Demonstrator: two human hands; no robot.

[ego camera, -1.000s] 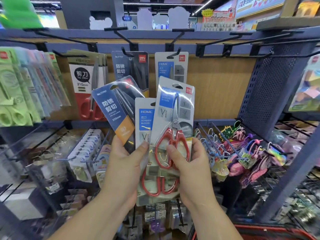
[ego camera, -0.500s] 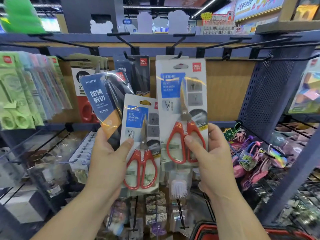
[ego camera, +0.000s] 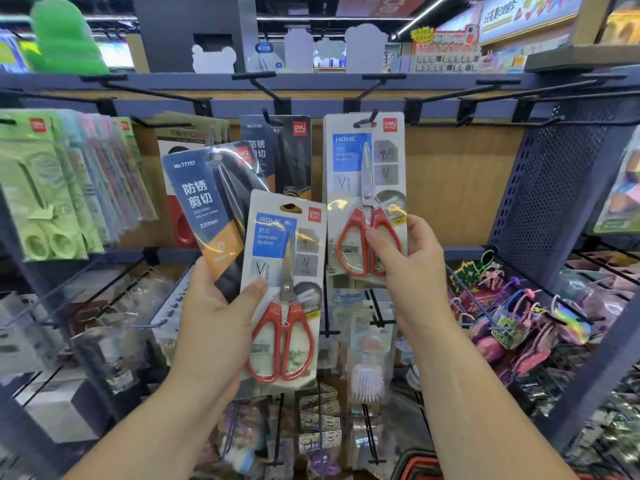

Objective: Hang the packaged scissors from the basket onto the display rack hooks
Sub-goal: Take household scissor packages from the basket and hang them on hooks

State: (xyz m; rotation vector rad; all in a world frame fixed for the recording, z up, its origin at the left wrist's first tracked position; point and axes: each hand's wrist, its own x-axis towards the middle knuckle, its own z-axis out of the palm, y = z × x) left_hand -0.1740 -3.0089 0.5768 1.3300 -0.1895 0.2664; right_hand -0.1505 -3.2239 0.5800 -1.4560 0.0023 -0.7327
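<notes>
The right hand (ego camera: 412,271) grasps the raised pack (ego camera: 363,174) by its lower edge, thumb curled over the red loop handles. This pack is a flat, tall white card under a glossy clear blister that throws glare. It holds steel-bladed scissors with the points up. Its slotted hang hole, above the hand, sits on the upturned tip of a thin black wire hook (ego camera: 367,120).

The left hand (ego camera: 221,320) holds two packs fanned apart. Its thumb presses the face of the lower pack (ego camera: 284,292), a white card of the same shape with the same red oval handles. That pack stands upright just left of the right hand, and its hang slot is free. Behind it, tilted to the left above the fingers, is the blue pack (ego camera: 204,202), a dark card with an orange corner and black scissors under shiny plastic.

A matching hung pack (ego camera: 277,147) hangs on the rack above the left hand. Pale green packs (ego camera: 45,188) hang in a dense row to that hand's left. A dark perforated metal panel (ego camera: 554,188) stands right of the right hand. The curved red rim of the basket (ego camera: 419,460) shows below the right forearm.
</notes>
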